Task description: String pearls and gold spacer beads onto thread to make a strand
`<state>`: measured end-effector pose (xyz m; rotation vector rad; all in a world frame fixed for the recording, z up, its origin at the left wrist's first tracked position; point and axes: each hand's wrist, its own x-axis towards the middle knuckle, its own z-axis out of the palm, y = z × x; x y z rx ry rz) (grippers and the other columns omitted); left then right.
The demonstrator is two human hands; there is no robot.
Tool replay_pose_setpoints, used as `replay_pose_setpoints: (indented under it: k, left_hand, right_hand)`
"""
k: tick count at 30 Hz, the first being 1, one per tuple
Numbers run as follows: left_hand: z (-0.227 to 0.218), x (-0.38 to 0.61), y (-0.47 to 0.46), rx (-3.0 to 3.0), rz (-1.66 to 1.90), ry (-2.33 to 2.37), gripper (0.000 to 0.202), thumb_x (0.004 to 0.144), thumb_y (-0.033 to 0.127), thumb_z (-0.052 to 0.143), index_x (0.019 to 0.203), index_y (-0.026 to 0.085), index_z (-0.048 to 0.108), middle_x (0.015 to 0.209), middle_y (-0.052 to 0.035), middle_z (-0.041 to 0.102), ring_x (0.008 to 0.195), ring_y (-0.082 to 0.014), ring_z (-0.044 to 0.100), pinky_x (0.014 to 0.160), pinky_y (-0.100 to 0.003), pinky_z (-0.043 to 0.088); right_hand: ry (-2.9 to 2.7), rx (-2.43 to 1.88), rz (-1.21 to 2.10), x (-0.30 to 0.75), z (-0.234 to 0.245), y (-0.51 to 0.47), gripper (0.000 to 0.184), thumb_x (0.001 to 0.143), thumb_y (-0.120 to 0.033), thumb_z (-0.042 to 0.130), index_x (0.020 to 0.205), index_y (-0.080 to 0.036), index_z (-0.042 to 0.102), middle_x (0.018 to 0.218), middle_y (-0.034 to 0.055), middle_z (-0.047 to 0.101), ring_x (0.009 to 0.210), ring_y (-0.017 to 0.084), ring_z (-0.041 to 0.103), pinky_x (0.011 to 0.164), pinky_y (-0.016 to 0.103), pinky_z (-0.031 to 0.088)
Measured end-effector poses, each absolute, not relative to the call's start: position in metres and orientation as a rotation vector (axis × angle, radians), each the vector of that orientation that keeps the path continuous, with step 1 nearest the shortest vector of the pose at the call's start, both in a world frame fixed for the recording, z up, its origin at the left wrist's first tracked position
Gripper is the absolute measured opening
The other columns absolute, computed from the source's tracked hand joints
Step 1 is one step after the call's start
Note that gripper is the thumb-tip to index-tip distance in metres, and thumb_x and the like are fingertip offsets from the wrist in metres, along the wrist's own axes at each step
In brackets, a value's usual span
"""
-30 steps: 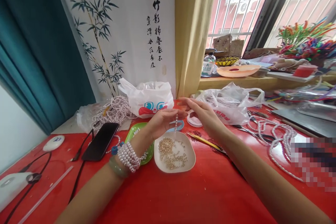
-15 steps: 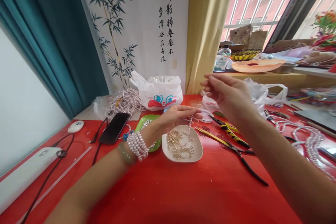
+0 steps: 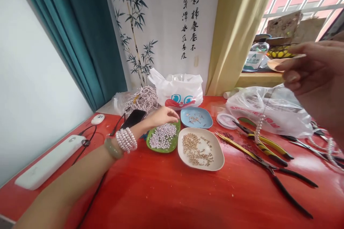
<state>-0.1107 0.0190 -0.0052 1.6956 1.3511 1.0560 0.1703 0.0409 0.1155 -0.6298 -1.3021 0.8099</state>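
Note:
My left hand [image 3: 163, 116] reaches over the far rim of a green dish [image 3: 149, 145] full of loose pearls, fingers bunched with the tips down among them; what they pinch is hidden. Pearl bracelets and a green bangle circle that wrist. My right hand [image 3: 314, 69] is raised at the right, pinching a thin thread. From it hangs a short pearl strand [image 3: 258, 128], above the pliers. A white dish [image 3: 218, 162] of gold beads lies in front of the strand, and a blue dish [image 3: 205, 118] of small findings sits behind it.
Yellow-handled pliers [image 3: 268, 146] and black-handled pliers [image 3: 291, 186] lie on the red table [image 3: 172, 200]. Two plastic bags [image 3: 179, 89] [image 3: 279, 114], a heap of pearl strands [image 3: 142, 98], a phone [image 3: 133, 118], a white power strip [image 3: 51, 161] with cables and a thread spool [image 3: 226, 119] ring the dishes.
My right hand has risen and pulled right, drawing the thread with the pearl strand away. My left hand let the strand go and moved left onto the green dish. The view swung left.

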Motion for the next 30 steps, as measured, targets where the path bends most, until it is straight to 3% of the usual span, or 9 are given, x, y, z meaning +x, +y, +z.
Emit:
replay_pose_setpoints:
  k: [7, 16, 23, 30]
  left_hand:
    - [-0.036, -0.141, 0.026, 1.760, 1.055, 1.626, 0.009, 0.059, 0.018, 0.061, 0.063, 0.017, 0.069, 0.066, -0.0091, 0.067, 0.061, -0.0189, 0.057, 0.064, -0.030, 0.039]
    - [-0.020, -0.106, 0.016, 1.908, 0.871, 1.626, 0.017, 0.065, 0.024, 0.057, 0.075, 0.016, 0.068, 0.077, -0.0064, 0.067, 0.069, -0.0168, 0.057, 0.066, -0.029, 0.038]
    - [-0.016, -0.063, 0.016, 2.398, 0.523, 1.463, 0.018, 0.075, 0.022, 0.050, 0.080, 0.019, 0.068, 0.078, -0.0050, 0.067, 0.073, -0.0176, 0.056, 0.064, -0.028, 0.036]
    - [-0.024, -0.045, 0.031, 2.431, 0.481, 1.351, 0.019, 0.072, 0.015, 0.049, 0.077, 0.018, 0.067, 0.076, -0.0048, 0.066, 0.070, -0.0162, 0.056, 0.061, -0.027, 0.037]
  right_hand:
    - [-1.395, -0.808, 1.148, 0.161, 0.060, 0.054, 0.010, 0.070, -0.018, 0.062, 0.065, -0.015, 0.070, 0.066, 0.0056, 0.066, 0.047, 0.003, 0.049, 0.042, 0.024, 0.031]
    - [-1.415, -0.865, 1.210, 0.152, 0.027, 0.056, 0.016, 0.074, -0.021, 0.060, 0.089, -0.018, 0.064, 0.069, 0.0016, 0.061, 0.050, 0.005, 0.046, 0.047, 0.018, 0.037]
    - [-1.480, -0.905, 1.257, 0.150, 0.030, 0.060, 0.008, 0.075, -0.022, 0.058, 0.075, -0.016, 0.063, 0.069, 0.0022, 0.062, 0.053, 0.005, 0.049, 0.050, 0.017, 0.038]
    - [-1.534, -0.912, 1.312, 0.150, 0.028, 0.052, 0.010, 0.077, -0.023, 0.056, 0.075, -0.015, 0.061, 0.066, 0.0011, 0.061, 0.053, 0.005, 0.049, 0.048, 0.016, 0.039]
